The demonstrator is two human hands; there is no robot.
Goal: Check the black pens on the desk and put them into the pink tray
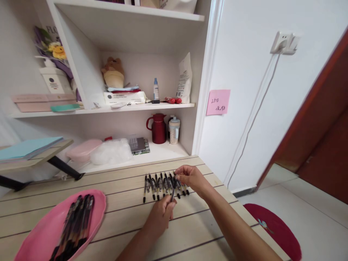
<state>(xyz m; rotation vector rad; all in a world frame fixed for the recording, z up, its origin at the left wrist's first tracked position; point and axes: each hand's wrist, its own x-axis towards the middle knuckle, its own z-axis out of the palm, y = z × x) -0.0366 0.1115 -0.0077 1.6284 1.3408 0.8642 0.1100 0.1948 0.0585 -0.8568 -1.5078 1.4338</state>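
Observation:
My left hand (161, 214) is closed around the lower part of a black pen (173, 193), holding it upright over the wooden table (122, 214). Pinching the top end of the same pen, my right hand (191, 177) has its fingers closed. Just behind the hands lies a row of several black pens (159, 185) side by side on the table. At the near left stands a pink tray (46, 232) holding several more black pens (77, 223).
White shelves behind the table hold a red jug (158, 128), a white cup (174, 130), a pink box (83, 149) and a plastic bag. A pink sticky note (218, 102) hangs on the wall. A red mat (274, 226) lies on the floor to the right.

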